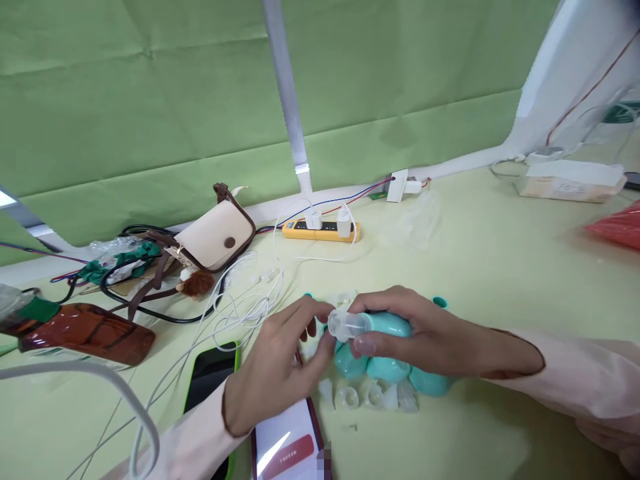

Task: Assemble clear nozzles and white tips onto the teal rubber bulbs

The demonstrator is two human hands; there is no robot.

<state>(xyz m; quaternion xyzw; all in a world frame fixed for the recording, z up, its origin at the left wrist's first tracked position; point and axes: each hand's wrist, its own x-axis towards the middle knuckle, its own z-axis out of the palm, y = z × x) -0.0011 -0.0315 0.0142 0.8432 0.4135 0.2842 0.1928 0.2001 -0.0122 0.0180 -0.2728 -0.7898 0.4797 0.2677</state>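
Note:
My right hand is wrapped round a teal rounded part, which lies sideways with a clear plastic piece at its left end. The thumb and forefinger of my left hand are curled round the left edge of that clear piece. Beneath my hands, several teal rounded parts lie on the table. In front of them is a row of small translucent pieces, among them a ring and a wedge-shaped one.
Two phones, one green-edged and one with a lit screen, lie at the near left. White cables, a cream bag, a red-brown bottle and a yellow power strip are farther off. A box stands far right.

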